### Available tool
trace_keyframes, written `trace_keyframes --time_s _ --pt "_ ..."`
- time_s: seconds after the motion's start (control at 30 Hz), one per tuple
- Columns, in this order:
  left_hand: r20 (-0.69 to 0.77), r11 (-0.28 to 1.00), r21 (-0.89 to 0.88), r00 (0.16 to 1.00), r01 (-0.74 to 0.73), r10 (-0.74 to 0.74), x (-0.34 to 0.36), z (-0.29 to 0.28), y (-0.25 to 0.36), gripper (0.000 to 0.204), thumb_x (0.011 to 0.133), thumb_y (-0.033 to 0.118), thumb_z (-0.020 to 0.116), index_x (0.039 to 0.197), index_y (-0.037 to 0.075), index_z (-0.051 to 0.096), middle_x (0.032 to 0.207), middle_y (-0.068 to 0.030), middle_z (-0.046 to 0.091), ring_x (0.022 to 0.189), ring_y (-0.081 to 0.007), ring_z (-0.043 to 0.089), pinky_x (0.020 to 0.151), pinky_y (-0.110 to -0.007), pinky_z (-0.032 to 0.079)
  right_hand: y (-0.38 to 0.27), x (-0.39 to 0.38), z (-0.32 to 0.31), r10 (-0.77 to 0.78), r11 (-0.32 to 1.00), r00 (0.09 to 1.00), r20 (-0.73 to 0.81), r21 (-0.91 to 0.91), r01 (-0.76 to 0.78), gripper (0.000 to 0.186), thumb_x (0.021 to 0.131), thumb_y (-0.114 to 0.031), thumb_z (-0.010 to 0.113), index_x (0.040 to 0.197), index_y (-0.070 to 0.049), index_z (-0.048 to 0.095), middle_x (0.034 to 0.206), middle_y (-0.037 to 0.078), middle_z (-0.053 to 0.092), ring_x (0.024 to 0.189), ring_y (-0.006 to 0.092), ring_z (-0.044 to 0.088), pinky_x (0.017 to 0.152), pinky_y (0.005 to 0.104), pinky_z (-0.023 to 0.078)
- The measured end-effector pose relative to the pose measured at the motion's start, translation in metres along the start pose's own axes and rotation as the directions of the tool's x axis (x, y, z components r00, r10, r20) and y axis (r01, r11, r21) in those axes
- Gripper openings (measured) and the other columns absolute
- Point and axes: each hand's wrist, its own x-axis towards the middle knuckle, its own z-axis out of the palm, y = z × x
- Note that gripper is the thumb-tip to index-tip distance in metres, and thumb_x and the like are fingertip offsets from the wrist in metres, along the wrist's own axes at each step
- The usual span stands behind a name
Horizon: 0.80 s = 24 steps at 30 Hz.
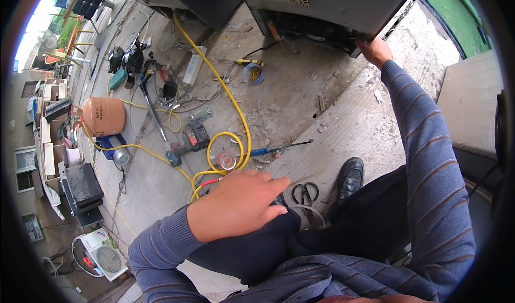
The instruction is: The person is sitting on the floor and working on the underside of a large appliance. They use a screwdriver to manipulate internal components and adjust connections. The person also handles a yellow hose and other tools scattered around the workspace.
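My right hand (377, 52) reaches to the lower right corner of a large grey appliance cabinet (327, 5) and grips its edge; some fingertips are hidden there. Dark parts and a copper-coloured pipe (275, 31) show in the cabinet's low opening. Over my bent leg, my left hand (236, 203) is held with thumb and forefinger apart and nothing in it. Just beyond it lie a yellow hose (236, 105) with a round pressure gauge (227, 161) and a blue-handled tool with a dark rod (261, 151). Black-handled scissors (305, 192) lie between my shoes.
An orange gas cylinder (104, 117), a cordless power tool (194, 136), a white power strip (194, 66) and tangled cables lie left on the concrete. A small tub (254, 74) and a yellow screwdriver (250, 62) are near the cabinet. A pale panel (475, 104) stands at right.
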Motion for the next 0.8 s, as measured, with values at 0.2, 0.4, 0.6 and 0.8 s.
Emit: trace_keyframes --time_s 0.2,0.4,0.6,0.8 --pt "-0.04 0.999 0.004 0.999 -0.034 0.034 0.002 0.003 -0.002 0.05 0.094 0.034 0.068 0.132 0.003 0.059 0.099 -0.0168 0.067 0.096 -0.037 0.065 0.082 -0.046 0.052 -0.013 -0.004 -0.012 0.098 0.994 0.993 0.067 0.03 -0.101 0.047 0.09 -0.048 0.066 0.122 -0.013 0.07 0.114 0.021 0.072 0.109 0.0403 0.067 0.092 0.0485 0.053" --pt "-0.029 0.999 0.029 0.999 -0.038 0.039 0.0 0.004 -0.001 0.051 0.094 0.035 0.067 0.133 0.004 0.059 0.099 -0.0161 0.066 0.095 -0.0365 0.065 0.082 -0.045 0.051 -0.005 -0.002 -0.012 0.076 0.996 0.996 0.047 0.045 -0.078 0.048 0.092 -0.049 0.066 0.12 -0.011 0.07 0.112 0.023 0.072 0.107 0.0424 0.067 0.09 0.0495 0.053" --pt "-0.219 0.925 -0.137 0.921 -0.356 0.322 0.019 0.009 0.039 0.063 0.092 0.033 0.069 0.146 0.008 0.047 0.103 -0.0121 0.062 0.094 -0.031 0.064 0.08 -0.043 0.051 -0.001 0.002 0.0 -0.027 0.996 0.999 0.042 0.088 0.023 0.048 0.093 -0.05 0.064 0.122 -0.012 0.069 0.114 0.023 0.071 0.109 0.043 0.066 0.091 0.0498 0.052" --pt "-0.8 0.397 -0.1 0.311 -0.912 0.513 0.08 0.015 0.145 0.07 0.073 0.024 0.083 0.129 -0.004 0.053 0.109 -0.0197 0.054 0.107 -0.0347 0.053 0.087 -0.044 0.046 0.026 0.012 -0.003 -0.061 0.997 0.998 0.025 0.053 0.059 0.05 0.094 -0.051 0.06 0.121 -0.01 0.069 0.112 0.025 0.071 0.108 0.0453 0.065 0.089 0.0507 0.052"
